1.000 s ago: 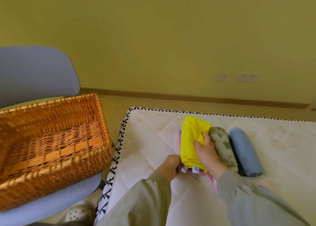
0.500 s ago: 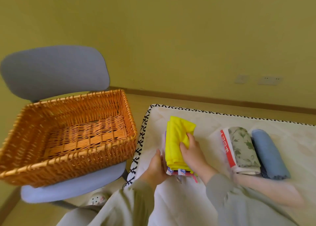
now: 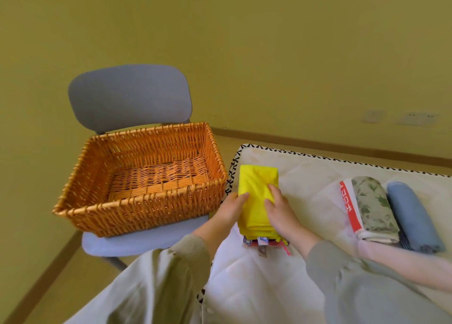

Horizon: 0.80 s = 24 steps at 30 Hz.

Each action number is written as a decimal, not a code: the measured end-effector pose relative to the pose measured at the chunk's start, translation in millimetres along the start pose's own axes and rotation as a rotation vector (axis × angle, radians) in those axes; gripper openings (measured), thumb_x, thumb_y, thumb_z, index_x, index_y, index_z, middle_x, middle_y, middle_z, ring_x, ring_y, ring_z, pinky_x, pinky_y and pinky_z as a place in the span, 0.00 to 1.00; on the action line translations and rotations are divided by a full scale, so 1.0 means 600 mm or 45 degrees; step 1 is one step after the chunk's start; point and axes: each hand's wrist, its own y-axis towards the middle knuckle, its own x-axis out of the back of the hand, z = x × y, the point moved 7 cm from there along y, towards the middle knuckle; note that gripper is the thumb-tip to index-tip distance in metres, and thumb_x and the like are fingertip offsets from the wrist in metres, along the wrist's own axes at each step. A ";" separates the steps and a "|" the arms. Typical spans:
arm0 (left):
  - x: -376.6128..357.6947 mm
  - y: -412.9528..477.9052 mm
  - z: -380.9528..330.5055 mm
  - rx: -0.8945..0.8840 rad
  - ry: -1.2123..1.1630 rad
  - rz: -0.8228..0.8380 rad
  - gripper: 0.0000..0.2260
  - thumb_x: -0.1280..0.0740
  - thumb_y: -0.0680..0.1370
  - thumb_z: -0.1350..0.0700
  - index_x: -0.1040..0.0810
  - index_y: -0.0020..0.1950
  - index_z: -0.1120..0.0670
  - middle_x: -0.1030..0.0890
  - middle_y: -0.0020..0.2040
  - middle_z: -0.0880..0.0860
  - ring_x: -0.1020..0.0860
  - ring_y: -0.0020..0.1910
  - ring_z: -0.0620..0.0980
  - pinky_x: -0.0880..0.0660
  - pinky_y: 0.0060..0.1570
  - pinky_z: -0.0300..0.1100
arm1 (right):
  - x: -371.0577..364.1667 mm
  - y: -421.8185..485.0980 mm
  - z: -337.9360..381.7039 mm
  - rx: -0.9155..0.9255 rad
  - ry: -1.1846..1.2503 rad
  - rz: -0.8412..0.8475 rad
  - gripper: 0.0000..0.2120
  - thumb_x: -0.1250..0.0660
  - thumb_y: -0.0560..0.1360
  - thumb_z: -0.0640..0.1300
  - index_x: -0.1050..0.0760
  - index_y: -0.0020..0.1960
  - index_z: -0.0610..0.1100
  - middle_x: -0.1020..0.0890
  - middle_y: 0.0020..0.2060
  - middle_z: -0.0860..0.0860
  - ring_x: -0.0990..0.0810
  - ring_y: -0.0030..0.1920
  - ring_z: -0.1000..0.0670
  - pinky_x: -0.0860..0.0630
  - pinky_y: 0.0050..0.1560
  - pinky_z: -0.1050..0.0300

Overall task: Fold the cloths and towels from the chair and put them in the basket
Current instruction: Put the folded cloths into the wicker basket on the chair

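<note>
- The yellow cloth tops a small pile of folded cloths at the left edge of the bed, close to its far left corner and just beside the basket
- The basket stands on the chair seat, and nothing shows inside it
- The right hand presses on the yellow cloth, its fingers fairly flat and a little spread
- The left hand lies against the pile's left side with its fingers over the top edge; whether they clamp the pile I cannot tell
- Risk: the pile is loose layers, so a lift by the top and one side only could let the lower cloths slide out, or let folds open over the gap to the basket
- Risk: the basket seems to overhang the seat, so a hard drop on its near rim might rock it
- Hidden: the left thumb, and whether anything supports the pile from below
- Hard to make out: how many cloths lie under the yellow one, as only labels and a pink edge show at the near end
- Cut off: the bed's right side, beyond the leaf-print towel and the blue towel
</note>
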 end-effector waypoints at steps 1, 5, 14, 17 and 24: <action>-0.004 -0.002 -0.003 0.004 0.024 0.011 0.21 0.38 0.80 0.48 0.33 0.70 0.55 0.27 0.66 0.54 0.27 0.58 0.51 0.28 0.57 0.47 | 0.005 -0.002 -0.002 0.012 0.065 0.004 0.26 0.45 0.81 0.47 0.49 0.76 0.53 0.39 0.73 0.44 0.36 0.71 0.42 0.36 0.68 0.51; -0.009 0.000 -0.007 0.067 0.133 -0.005 0.22 0.33 0.78 0.50 0.33 0.70 0.56 0.25 0.64 0.56 0.25 0.59 0.56 0.25 0.57 0.50 | 0.025 -0.005 -0.017 -0.101 0.251 0.006 0.34 0.39 0.79 0.48 0.55 0.77 0.48 0.40 0.74 0.47 0.36 0.71 0.44 0.37 0.60 0.57; -0.027 0.001 -0.028 0.233 0.154 0.077 0.25 0.29 0.74 0.49 0.31 0.66 0.58 0.23 0.56 0.56 0.23 0.52 0.55 0.23 0.48 0.47 | 0.029 0.004 -0.037 -0.345 0.309 0.147 0.20 0.44 0.81 0.49 0.34 0.69 0.39 0.26 0.64 0.40 0.27 0.63 0.40 0.31 0.65 0.44; -0.032 0.005 -0.041 0.201 0.155 0.054 0.24 0.29 0.74 0.52 0.31 0.67 0.58 0.23 0.59 0.58 0.22 0.54 0.58 0.22 0.50 0.50 | 0.034 0.004 -0.036 -0.367 0.361 0.205 0.22 0.44 0.81 0.51 0.35 0.71 0.41 0.27 0.65 0.42 0.27 0.64 0.41 0.32 0.67 0.45; -0.043 -0.012 -0.089 0.111 -0.178 0.234 0.15 0.34 0.77 0.56 0.30 0.62 0.57 0.20 0.52 0.56 0.21 0.52 0.56 0.23 0.51 0.50 | 0.094 0.023 -0.009 -0.398 1.166 0.246 0.32 0.48 0.77 0.66 0.32 0.70 0.44 0.23 0.61 0.40 0.22 0.56 0.38 0.26 0.58 0.43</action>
